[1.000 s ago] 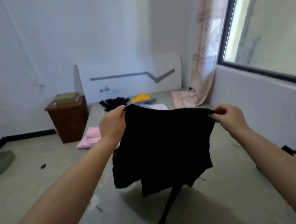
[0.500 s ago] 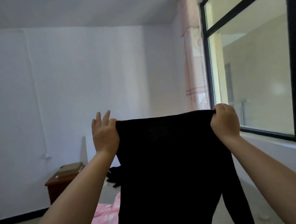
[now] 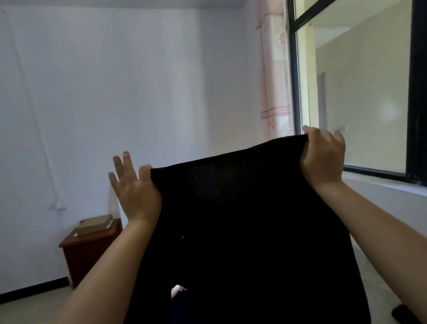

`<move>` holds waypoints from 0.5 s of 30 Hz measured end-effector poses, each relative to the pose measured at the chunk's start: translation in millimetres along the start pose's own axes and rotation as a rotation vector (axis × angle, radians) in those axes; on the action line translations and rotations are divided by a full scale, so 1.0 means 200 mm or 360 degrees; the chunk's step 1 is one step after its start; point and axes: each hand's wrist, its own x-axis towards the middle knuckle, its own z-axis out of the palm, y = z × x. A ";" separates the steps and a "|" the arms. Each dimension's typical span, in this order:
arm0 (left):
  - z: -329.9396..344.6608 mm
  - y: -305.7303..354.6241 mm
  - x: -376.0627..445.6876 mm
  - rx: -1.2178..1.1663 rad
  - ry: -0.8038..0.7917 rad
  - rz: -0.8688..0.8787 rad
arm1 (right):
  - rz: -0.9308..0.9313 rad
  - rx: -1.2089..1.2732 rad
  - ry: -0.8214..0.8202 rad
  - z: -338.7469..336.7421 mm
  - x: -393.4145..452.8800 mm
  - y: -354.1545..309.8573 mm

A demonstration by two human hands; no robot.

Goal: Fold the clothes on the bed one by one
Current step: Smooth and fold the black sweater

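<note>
Both hands hold the black garment (image 3: 237, 223) up at chest height by its top edge, which runs left to right and rises toward the window (image 3: 363, 75). The left hand (image 3: 136, 192) pinches one corner with the other fingers spread; the right hand (image 3: 323, 154) grips the other. It hangs long axis down, with open room on both sides.

Head camera faces forward — level, toward the window (image 3: 368, 80).
</note>
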 end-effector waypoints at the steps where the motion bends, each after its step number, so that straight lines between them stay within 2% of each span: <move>1: 0.00 0.02 -0.03 -0.0073 0.0020 -0.0096 | -0.0054 0.0007 -0.0010 -0.01 -0.02 -0.01; 3: -0.01 0.06 -0.10 -0.0226 0.0096 -0.0216 | -0.0024 0.0029 -0.0152 -0.02 -0.08 -0.01; 5: -0.03 0.09 -0.16 -0.0400 0.0198 -0.0224 | 0.0112 0.0089 -0.0303 -0.03 -0.15 0.01; 8: -0.08 0.13 -0.20 -0.0506 0.0216 -0.0167 | 0.0324 0.0172 -0.0422 -0.08 -0.20 0.03; 11: -0.11 0.18 -0.18 -0.0427 0.0295 0.0032 | 0.0148 0.0060 -0.0320 -0.19 -0.21 0.04; 15: -0.13 0.25 -0.18 -0.0351 0.0520 0.0261 | 0.0094 -0.0023 -0.0202 -0.36 -0.17 0.08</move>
